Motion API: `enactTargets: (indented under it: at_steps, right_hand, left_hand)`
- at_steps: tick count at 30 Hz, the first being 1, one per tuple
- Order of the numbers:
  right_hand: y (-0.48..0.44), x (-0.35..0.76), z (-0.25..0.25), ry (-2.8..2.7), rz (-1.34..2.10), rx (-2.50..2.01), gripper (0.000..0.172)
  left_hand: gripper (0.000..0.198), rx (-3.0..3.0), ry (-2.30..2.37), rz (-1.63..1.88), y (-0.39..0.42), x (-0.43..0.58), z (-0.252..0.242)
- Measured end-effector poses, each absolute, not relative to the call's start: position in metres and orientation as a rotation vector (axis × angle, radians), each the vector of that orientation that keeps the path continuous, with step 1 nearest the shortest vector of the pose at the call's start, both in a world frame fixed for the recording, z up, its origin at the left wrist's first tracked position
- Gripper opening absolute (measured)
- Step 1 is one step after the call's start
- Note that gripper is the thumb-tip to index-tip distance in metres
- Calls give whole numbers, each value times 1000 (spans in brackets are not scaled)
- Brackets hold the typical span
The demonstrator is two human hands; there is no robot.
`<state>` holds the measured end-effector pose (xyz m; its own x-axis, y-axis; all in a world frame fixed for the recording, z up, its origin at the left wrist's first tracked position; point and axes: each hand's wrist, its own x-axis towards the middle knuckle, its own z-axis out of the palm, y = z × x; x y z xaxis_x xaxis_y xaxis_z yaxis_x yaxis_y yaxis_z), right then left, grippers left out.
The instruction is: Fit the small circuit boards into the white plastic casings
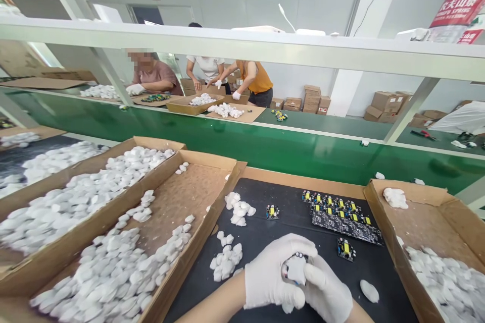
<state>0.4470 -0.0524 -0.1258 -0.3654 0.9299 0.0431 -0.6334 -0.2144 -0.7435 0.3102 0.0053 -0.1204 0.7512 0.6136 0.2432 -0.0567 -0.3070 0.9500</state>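
My left hand (271,275), in a white glove, curls around a small circuit board with a soft white lump (296,268) covering most of it. From the other side my right hand (329,287), gloved too, closes on the same piece, thumb pressed against the white lump. Only the board's edge and a few parts show; the rest is hidden by fingers and lump. A flat white oval piece (369,291) lies right of my hands. Single circuit boards with yellow parts rest on the black mat, one circuit board (346,249) near my right hand, another circuit board (272,212) further back.
Rows of joined circuit boards (341,214) lie at the mat's back right. White lumps (226,261) sit left of my hands. Cardboard trays (206,161) of white pieces flank the mat, including a right tray (420,192). Beyond a green conveyor (227,136), several people work.
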Motion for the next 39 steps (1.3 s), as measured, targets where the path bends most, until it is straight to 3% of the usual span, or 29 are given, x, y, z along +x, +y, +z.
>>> enactTargets:
  at_steps: [3,7,16,21,27,32,39]
  right_hand:
    - [-53,446,-128,-893,1772,-577,35]
    - [-52,444,-135,-916,1737,-633,35]
    - [-49,448,-128,-874,1651,-822,31]
    - [-37,435,-111,-1069,1470,-1047,46]
    - [14,446,-85,-1412,1091,-1484,40]
    - [99,482,-85,-1566,583,-1952,26]
    - [162,498,-93,-1693,336,-2236,26]
  left_hand:
    - [41,1935,499,731,3,310,-119]
    - [34,2104,552,827,2,310,-118]
    - [47,2087,671,1012,3,318,-127]
    - [48,2031,876,1038,10,312,-117]
    - [78,2108,1288,872,38,298,-108]
    - [36,2194,1526,772,50,288,-109]
    - [43,2335,1611,548,60,283,-113]
